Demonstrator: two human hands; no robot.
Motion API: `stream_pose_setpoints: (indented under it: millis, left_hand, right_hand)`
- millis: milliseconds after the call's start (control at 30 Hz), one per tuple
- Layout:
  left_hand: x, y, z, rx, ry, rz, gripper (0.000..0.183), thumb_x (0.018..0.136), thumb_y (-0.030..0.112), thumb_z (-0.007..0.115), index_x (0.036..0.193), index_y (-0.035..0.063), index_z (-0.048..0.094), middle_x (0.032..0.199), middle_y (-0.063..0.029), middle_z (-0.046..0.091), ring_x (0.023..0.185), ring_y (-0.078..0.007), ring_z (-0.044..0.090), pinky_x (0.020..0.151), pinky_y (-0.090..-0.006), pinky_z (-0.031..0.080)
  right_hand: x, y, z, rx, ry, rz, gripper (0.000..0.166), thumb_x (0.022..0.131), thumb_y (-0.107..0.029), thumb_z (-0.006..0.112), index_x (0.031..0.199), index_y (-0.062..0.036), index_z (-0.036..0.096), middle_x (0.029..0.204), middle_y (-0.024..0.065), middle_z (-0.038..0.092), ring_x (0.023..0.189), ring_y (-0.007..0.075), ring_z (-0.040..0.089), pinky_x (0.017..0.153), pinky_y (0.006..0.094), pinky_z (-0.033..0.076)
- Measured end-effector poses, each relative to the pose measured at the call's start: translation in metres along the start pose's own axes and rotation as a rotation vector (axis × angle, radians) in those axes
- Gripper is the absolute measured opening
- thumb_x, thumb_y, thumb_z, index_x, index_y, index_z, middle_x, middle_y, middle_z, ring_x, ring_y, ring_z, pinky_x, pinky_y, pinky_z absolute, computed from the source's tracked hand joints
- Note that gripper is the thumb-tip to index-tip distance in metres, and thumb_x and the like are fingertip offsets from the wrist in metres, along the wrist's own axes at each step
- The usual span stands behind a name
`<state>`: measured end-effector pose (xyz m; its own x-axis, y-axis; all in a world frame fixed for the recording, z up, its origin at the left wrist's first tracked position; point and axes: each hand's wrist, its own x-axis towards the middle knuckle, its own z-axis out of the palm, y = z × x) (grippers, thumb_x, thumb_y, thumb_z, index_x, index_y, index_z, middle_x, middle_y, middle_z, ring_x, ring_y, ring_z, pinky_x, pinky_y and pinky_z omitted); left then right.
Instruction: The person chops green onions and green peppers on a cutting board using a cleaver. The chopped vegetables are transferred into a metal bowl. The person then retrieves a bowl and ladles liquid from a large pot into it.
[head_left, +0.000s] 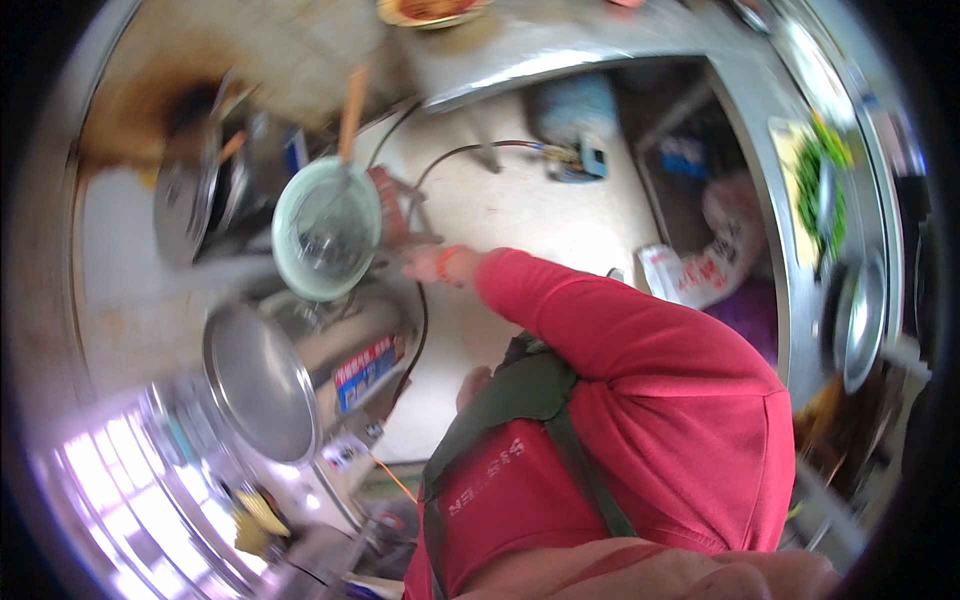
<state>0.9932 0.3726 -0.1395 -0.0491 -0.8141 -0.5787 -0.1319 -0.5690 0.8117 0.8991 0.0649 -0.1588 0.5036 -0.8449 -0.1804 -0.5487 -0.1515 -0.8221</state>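
My right hand (424, 262), with an orange band at the wrist, reaches left toward a pale green bowl (283, 217). Motion blur hides its fingers, so I cannot tell whether it grips anything. Inside the bowl is something clear and shiny, perhaps water. A tool's wooden handle (352, 112) slants up from the bowl's upper edge. Against the bowl's right side lies a blurred reddish-brown shape (388, 202) that I cannot identify. A small patch of skin (472, 386) beside the green apron (495, 435) may be part of my left hand; the rest is hidden.
Below the bowl is a wide stainless steel pan or lid (259, 390). A dark hose (457, 150) runs across the floor to a blue-grey fitting (589, 161). On the right counter lie green vegetables and a knife (826, 199) on a cutting board (784, 157), beside a metal basin (861, 322).
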Motion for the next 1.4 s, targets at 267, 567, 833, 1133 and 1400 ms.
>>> stream_pose_setpoints:
  millis: [267, 567, 833, 1133, 1400]
  left_hand:
    - [0.057, 0.120, 0.104, 0.557, -0.477, 0.115, 0.028, 0.090, 0.018, 0.051, 0.113, 0.0028, 0.054, 0.097, -0.0082, 0.060, 0.094, -0.0163, 0.055, 0.085, -0.0282, 0.042]
    - [0.122, 0.169, 0.372, 0.798, -1.013, 0.238, 0.025, 0.092, 0.013, 0.047, 0.112, -0.0002, 0.054, 0.107, -0.0108, 0.060, 0.100, -0.0173, 0.056, 0.088, -0.0287, 0.043]
    - [0.037, 0.232, 0.623, 0.927, -1.527, 0.290, 0.024, 0.092, 0.011, 0.048, 0.113, 0.0003, 0.053, 0.106, -0.0062, 0.059, 0.098, -0.0132, 0.056, 0.083, -0.0272, 0.047]
    - [-0.060, 0.223, 0.848, 0.286, -1.468, -0.367, 0.030, 0.088, 0.015, 0.052, 0.111, 0.0006, 0.040, 0.104, -0.0120, 0.053, 0.092, -0.0212, 0.057, 0.081, -0.0347, 0.051]
    - [-0.057, 0.221, 0.836, 0.364, -1.487, -0.335, 0.025, 0.086, 0.002, 0.048, 0.108, 0.0018, 0.038, 0.100, -0.0110, 0.056, 0.085, -0.0201, 0.061, 0.075, -0.0334, 0.054]
  right_hand:
    - [-0.218, 0.053, -0.205, 0.023, 0.399, -0.149, 0.035, 0.085, -0.015, 0.049, 0.119, -0.0059, 0.050, 0.111, 0.0180, 0.057, 0.102, 0.0334, 0.055, 0.088, 0.0409, 0.043]
    - [-0.708, 0.144, -0.367, -0.282, 1.394, 0.641, 0.025, 0.088, -0.012, 0.046, 0.108, -0.0055, 0.060, 0.096, 0.0160, 0.062, 0.090, 0.0283, 0.059, 0.080, 0.0353, 0.047]
    - [-1.009, 0.314, -0.400, 0.033, 1.551, 1.301, 0.050, 0.087, -0.033, 0.048, 0.124, 0.0007, 0.049, 0.126, 0.0174, 0.051, 0.119, 0.0285, 0.047, 0.100, 0.0324, 0.035]
    - [-0.920, 0.372, -0.436, 0.063, 1.223, 1.116, 0.047, 0.087, -0.042, 0.041, 0.117, -0.0096, 0.057, 0.116, 0.0149, 0.058, 0.108, 0.0308, 0.054, 0.095, 0.0349, 0.039]
    - [-0.990, 0.336, -0.376, 0.164, 1.377, 1.237, 0.047, 0.091, -0.039, 0.042, 0.124, -0.0074, 0.052, 0.121, 0.0102, 0.055, 0.109, 0.0210, 0.052, 0.095, 0.0315, 0.038]
